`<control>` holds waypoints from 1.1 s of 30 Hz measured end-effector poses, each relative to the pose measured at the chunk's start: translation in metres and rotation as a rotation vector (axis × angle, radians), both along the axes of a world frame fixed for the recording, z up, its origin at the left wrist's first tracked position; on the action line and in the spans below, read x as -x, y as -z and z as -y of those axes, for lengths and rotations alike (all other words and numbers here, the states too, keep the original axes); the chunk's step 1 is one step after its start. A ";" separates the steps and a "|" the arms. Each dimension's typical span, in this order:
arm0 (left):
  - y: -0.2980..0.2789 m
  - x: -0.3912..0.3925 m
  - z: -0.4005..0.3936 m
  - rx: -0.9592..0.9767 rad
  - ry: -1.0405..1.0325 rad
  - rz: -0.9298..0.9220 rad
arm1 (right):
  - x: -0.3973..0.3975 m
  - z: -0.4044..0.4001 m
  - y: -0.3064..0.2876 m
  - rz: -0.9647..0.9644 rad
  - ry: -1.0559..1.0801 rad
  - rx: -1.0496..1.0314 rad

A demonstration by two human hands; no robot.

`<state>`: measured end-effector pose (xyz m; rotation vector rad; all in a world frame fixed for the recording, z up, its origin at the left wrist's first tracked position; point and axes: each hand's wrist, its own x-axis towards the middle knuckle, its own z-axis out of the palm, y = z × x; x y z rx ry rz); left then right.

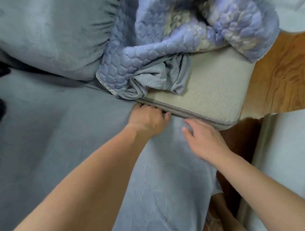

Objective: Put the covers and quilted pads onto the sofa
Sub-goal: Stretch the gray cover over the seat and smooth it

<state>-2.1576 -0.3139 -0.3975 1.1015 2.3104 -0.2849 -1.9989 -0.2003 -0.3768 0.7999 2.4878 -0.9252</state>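
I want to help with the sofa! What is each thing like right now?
Blue-grey cover: stretched over the seat.
Beige cushion: bare, uncovered.
Quilted pad: crumpled in a heap.
Left hand: fingers tucked into the gap beside the cushion.
Right hand: flat, pressing on the cover.

- Grey-blue cover [64, 130] lies stretched over the sofa seat.
- Quilted pad [170, 35], blue, sits crumpled on the bare cream cushion [217, 87].
- Second cover [157, 79] lies bunched beneath it.

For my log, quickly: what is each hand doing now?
Left hand: fingers curled, tucking the grey-blue cover at the cushion edge.
Right hand: open, flat on the cover.
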 end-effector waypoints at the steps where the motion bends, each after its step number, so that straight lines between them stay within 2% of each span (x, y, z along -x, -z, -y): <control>1: -0.004 -0.003 0.013 -0.081 0.021 -0.040 | 0.014 0.005 0.004 0.076 -0.046 -0.021; 4: -0.010 -0.010 0.056 -0.289 0.034 -0.129 | 0.030 0.024 0.006 0.135 -0.071 -0.146; 7: -0.014 -0.009 0.064 -0.344 0.025 -0.077 | 0.019 0.034 0.005 0.045 -0.072 -0.244; 9: -0.017 0.008 0.066 -0.365 -0.047 -0.113 | 0.022 0.031 0.002 0.000 -0.086 -0.288; 12: -0.013 0.062 0.100 -0.277 -0.226 -0.255 | 0.042 0.035 -0.004 -0.015 -0.129 -0.199; 16: -0.016 0.127 0.142 -0.091 -0.219 -0.250 | 0.086 0.051 -0.004 0.057 -0.171 -0.033; 20: -0.017 0.156 0.125 0.028 -0.124 -0.112 | 0.114 0.053 -0.006 0.180 -0.301 -0.090; 25: -0.002 0.189 0.110 0.271 -0.188 0.121 | 0.129 0.047 -0.004 0.316 -0.384 -0.040; 27: 0.008 0.188 0.106 0.333 -0.166 0.095 | 0.127 0.053 -0.003 0.275 -0.408 -0.097; 29: 0.012 0.184 0.102 0.363 -0.152 0.051 | 0.121 0.061 0.000 0.152 -0.378 -0.112; 31: 0.010 0.180 0.097 0.376 -0.158 0.027 | 0.115 0.066 0.001 0.052 -0.343 -0.040; 33: 0.005 0.175 0.097 0.360 -0.145 -0.012 | 0.122 0.066 -0.003 0.035 -0.209 0.079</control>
